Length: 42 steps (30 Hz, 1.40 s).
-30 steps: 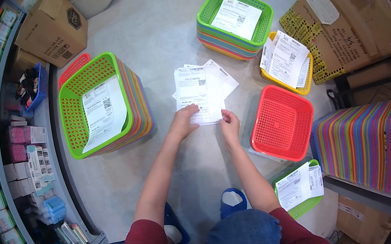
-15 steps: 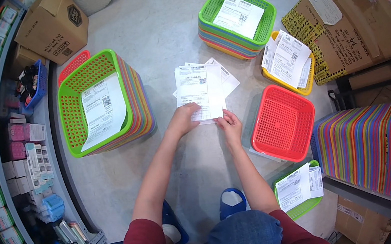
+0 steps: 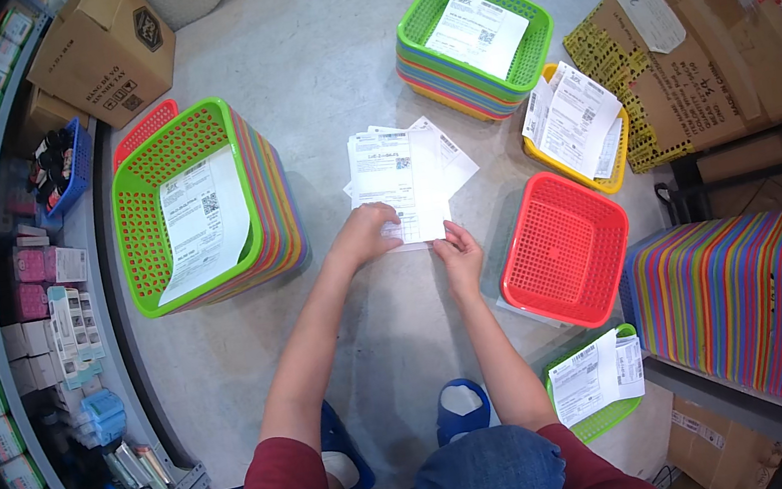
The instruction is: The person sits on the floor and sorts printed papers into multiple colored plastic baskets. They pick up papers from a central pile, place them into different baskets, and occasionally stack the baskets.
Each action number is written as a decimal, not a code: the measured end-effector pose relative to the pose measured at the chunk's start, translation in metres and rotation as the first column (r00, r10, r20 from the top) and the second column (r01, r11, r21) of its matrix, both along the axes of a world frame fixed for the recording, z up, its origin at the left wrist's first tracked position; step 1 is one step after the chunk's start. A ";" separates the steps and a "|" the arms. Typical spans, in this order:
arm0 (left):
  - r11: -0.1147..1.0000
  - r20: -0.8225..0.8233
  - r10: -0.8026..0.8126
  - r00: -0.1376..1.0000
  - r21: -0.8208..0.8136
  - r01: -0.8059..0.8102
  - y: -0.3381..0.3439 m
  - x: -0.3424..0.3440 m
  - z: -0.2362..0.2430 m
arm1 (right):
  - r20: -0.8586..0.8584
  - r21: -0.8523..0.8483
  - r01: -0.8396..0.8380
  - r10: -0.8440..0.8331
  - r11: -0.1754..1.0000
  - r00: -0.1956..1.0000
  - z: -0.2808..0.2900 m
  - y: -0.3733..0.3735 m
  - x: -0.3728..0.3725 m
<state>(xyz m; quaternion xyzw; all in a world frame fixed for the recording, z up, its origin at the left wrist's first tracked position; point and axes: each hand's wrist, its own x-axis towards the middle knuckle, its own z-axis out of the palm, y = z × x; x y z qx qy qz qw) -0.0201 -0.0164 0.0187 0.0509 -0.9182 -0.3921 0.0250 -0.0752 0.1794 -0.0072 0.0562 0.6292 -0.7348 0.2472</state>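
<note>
A small pile of printed label sheets [image 3: 396, 178] lies on the grey floor in front of me, some sheets fanned out beneath the top ones. My left hand [image 3: 367, 235] rests on the pile's lower left part, fingers curled over the top sheet and thumb along its lower edge. With thumb and fingertips my right hand [image 3: 458, 253] pinches the lower right corner of the sheets. How many sheets lie between those fingertips, I cannot make out. An empty red basket [image 3: 566, 249] sits just right of my right hand.
At left stands a stack of baskets [image 3: 275, 196] with a sheet in the green top one; another such stack [image 3: 449, 89] is farther back. A yellow basket [image 3: 625, 171] and a green basket [image 3: 605, 423] hold sheets. Nested baskets [image 3: 753, 302], cartons [image 3: 682, 29] and a shelf [image 3: 129, 385] flank the floor.
Both hands stay at the sheets with almost no movement. My left hand has shifted very slightly up and left on the top sheet.
</note>
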 end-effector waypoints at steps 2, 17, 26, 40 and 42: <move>0.999 -0.037 0.004 0.999 -0.033 -0.005 0.006 0.000 0.002 | 0.011 0.011 -0.012 0.012 1.000 1.000 0.000 0.000 -0.001; 0.998 0.023 -0.021 1.000 0.055 0.020 -0.007 -0.005 -0.003 | 0.050 -0.028 0.023 -0.022 0.999 0.999 0.000 -0.003 -0.004; 0.996 -0.063 -0.032 0.997 0.083 0.037 -0.007 -0.006 0.006 | 0.016 -0.002 0.023 -0.023 1.000 1.000 -0.003 -0.002 -0.004; 0.956 -0.388 -0.294 0.874 -0.124 0.266 0.157 -0.010 0.158 | -0.537 0.547 -0.009 0.359 0.837 0.763 0.185 0.138 -0.010; 0.940 -0.393 -0.333 0.857 -0.070 0.334 0.161 -0.015 0.171 | -0.642 0.536 0.099 0.328 0.839 0.693 0.185 0.175 -0.004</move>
